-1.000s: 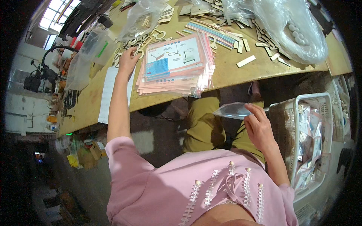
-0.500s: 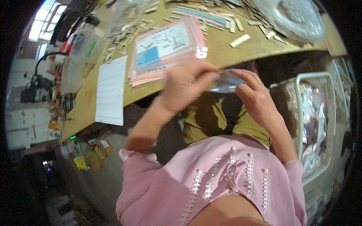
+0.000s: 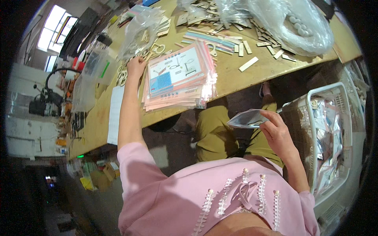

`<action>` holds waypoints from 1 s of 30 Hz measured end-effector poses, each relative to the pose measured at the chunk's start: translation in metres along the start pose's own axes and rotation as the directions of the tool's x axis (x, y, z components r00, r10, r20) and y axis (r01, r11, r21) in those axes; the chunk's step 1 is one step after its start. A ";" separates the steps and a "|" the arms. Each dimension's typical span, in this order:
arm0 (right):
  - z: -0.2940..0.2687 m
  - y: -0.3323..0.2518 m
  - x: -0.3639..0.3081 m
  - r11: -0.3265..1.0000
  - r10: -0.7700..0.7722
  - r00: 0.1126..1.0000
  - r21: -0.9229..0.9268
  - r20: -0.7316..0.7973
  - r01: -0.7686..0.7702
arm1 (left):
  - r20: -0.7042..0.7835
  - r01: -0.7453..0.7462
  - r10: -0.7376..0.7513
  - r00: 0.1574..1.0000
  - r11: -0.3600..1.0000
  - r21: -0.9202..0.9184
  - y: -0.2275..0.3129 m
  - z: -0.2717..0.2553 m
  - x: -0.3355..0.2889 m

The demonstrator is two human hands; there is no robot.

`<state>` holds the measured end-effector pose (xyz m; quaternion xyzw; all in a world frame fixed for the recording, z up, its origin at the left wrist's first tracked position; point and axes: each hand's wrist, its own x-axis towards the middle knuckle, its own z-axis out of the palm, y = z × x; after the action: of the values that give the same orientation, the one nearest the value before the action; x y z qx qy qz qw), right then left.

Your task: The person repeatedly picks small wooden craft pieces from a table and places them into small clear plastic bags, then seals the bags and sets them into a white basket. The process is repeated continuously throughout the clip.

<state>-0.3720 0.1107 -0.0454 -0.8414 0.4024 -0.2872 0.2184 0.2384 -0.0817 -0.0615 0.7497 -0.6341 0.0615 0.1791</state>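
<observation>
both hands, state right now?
Left hand: at the pale ring-shaped pieces; cannot tell whether it grips one.
Right hand: closed, holding a clear plastic bag by its edge.

Left hand: at the wooden ring pieces; crumpled bag just beyond, packet stack close right, clear bin to the left.
Tabletop: bare strip right of the stack, passable around one loose wooden strip.
Far right: bulky clear bag blocks.
Right hand: open air between its pouch and table edge; white basket beside forearm.
</observation>
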 end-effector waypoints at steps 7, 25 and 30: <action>-0.005 0.002 0.011 0.999 -0.034 0.999 0.017 -0.007 0.034 | 0.001 0.082 -0.082 0.997 0.992 -0.091 0.008 -0.006 -0.009; -0.016 0.019 0.034 0.999 -0.042 0.999 -0.013 -0.001 0.042 | -0.147 -0.606 0.599 0.787 0.705 -0.369 0.315 -0.022 -0.049; -0.009 0.041 0.002 1.000 0.010 1.000 -0.014 -0.026 -0.011 | 0.027 -0.406 0.407 0.913 0.913 -0.035 0.245 0.042 0.088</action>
<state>-0.3995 0.0843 -0.0622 -0.8369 0.4116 -0.2940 0.2090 0.0108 -0.2106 -0.0252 0.5997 -0.7800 0.0759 0.1622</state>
